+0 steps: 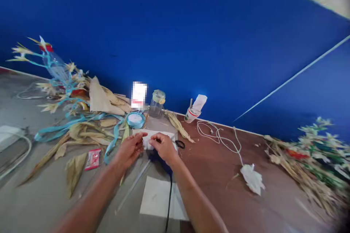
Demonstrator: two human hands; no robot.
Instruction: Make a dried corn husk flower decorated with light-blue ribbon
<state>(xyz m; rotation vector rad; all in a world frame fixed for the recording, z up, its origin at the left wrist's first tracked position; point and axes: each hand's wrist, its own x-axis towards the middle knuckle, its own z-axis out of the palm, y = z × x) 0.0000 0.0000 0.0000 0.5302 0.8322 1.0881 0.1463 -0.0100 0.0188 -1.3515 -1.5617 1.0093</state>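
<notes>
My left hand is just above a white paper-like item, its fingers loosely bent and a little apart, with nothing visible in them. Close to its right, my right hand has thumb and forefinger pinched together; whatever lies between them is too small to make out. Below the right hand is a dark blue item, partly covered by the wrist. A dark cord runs from there toward me across a white sheet. Beside the right hand lies a small black ring-shaped object.
Dried husks, blue ribbon and a red packet lie left. Ahead stand a lidded jar, a ribbon roll and a paper cup. A white cable and flowers are right.
</notes>
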